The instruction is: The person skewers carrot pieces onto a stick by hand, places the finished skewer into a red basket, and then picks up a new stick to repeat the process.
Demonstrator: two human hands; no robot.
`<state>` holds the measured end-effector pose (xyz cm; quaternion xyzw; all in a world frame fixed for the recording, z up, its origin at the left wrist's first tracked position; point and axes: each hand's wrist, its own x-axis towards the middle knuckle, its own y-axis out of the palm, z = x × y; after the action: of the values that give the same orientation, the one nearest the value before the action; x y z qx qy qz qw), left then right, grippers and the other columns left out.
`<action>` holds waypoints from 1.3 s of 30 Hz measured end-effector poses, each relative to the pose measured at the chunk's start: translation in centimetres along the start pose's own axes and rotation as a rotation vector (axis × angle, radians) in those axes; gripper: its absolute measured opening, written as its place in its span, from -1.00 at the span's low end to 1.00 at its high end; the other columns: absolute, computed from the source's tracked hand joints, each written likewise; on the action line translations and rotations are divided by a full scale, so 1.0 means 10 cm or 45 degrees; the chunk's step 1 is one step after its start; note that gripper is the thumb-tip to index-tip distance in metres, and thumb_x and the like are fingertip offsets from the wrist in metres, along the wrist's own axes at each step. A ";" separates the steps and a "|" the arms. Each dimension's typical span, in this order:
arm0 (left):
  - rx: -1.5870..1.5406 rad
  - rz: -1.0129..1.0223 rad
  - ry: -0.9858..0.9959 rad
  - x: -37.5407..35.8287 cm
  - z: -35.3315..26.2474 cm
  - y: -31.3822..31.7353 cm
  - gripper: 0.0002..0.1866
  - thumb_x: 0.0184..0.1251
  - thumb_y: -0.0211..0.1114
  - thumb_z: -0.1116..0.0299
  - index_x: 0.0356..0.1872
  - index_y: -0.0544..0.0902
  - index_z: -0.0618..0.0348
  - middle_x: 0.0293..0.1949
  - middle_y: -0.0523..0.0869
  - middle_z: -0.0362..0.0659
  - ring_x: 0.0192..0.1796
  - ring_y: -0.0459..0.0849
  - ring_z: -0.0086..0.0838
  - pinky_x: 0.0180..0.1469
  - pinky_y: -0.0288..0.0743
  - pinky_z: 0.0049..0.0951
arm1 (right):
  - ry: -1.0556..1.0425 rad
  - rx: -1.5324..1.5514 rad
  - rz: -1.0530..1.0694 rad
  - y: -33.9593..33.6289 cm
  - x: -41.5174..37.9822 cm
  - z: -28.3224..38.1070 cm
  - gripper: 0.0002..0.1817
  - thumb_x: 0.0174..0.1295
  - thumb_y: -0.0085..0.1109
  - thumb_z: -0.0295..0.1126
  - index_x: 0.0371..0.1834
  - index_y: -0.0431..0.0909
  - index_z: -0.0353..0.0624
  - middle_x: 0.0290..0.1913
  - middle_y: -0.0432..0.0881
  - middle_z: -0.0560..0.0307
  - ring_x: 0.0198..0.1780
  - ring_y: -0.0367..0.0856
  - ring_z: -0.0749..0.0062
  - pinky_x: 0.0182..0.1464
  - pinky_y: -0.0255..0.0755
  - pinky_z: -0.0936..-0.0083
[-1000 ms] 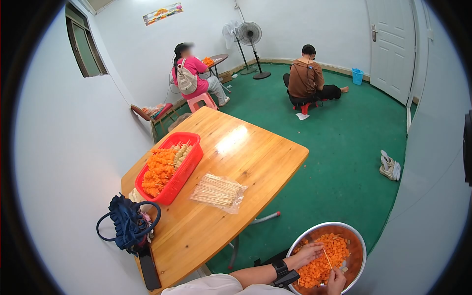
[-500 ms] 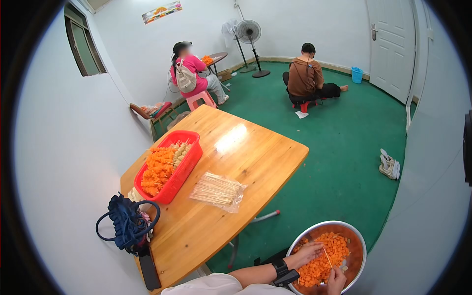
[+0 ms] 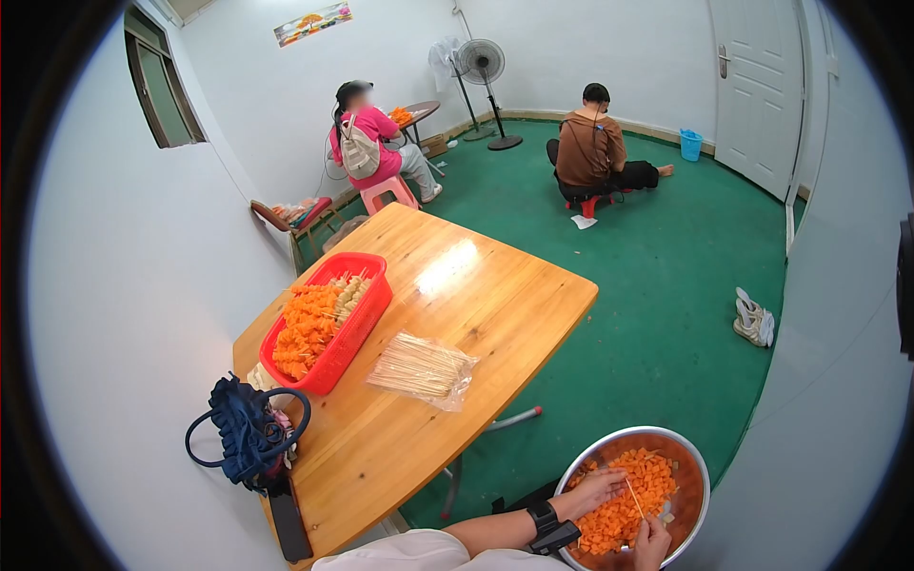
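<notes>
On the far wall, a colourful poster (image 3: 314, 25), with any letters too small to read. Near the white wall, a wooden table (image 3: 505, 305), smooth and shiny, bearing a red basket (image 3: 358, 344) of loaded skewers (image 3: 309, 324), a clear pack of sticks (image 3: 419, 369), a blue bag (image 3: 248, 428) and a dark phone (image 3: 289, 523). Around it, a green floor (image 3: 666, 276), with a standing fan (image 3: 483, 63), a blue bucket (image 3: 691, 146), a pair of shoes (image 3: 754, 319) and two seated persons in pink (image 3: 369, 157) and in brown (image 3: 587, 157). Low at the right, over orange cubes (image 3: 650, 476) in a metal bowl (image 3: 691, 485), one thin stick (image 3: 635, 499), pinched at its lower end by the right hand (image 3: 651, 544), with long axis slanting up and slightly left in the view, upper tip toward the left hand (image 3: 600, 487), half open; impossible to tell about a cube between its fingers.
</notes>
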<state>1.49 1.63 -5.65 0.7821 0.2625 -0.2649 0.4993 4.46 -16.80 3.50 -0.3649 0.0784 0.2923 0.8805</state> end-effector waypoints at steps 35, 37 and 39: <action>-0.011 0.059 -0.047 0.00 0.00 -0.02 -0.83 0.30 0.13 0.37 -0.16 0.47 0.19 -0.17 0.60 -0.12 -0.11 0.58 -0.47 -0.11 0.50 -0.52 | -0.036 -0.062 -0.058 0.04 0.01 -0.03 -0.72 0.22 0.00 -0.35 -0.14 0.54 -0.31 -0.01 0.47 -0.33 0.05 0.46 -0.08 0.03 0.38 0.33; 0.001 0.029 -0.041 -0.01 0.00 -0.01 -0.84 0.32 0.10 0.36 -0.16 0.47 0.18 -0.19 0.62 -0.13 -0.13 0.59 -0.48 -0.12 0.50 -0.52 | -0.044 -0.044 -0.080 0.03 0.00 -0.01 -0.72 0.22 0.00 -0.35 -0.14 0.54 -0.32 -0.01 0.47 -0.34 0.07 0.44 -0.08 0.05 0.37 0.34; -0.001 0.047 -0.045 -0.01 -0.01 -0.01 -0.83 0.30 0.13 0.37 -0.16 0.47 0.19 -0.18 0.60 -0.12 -0.12 0.58 -0.47 -0.11 0.50 -0.52 | 0.016 -0.029 -0.037 -0.01 -0.01 0.07 -0.71 0.22 0.00 -0.35 -0.13 0.53 -0.34 0.00 0.46 -0.34 0.10 0.42 -0.07 0.08 0.34 0.35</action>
<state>1.30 1.72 -5.62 0.7817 0.2391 -0.2692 0.5091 4.37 -16.43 4.11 -0.3777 0.0752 0.2780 0.8800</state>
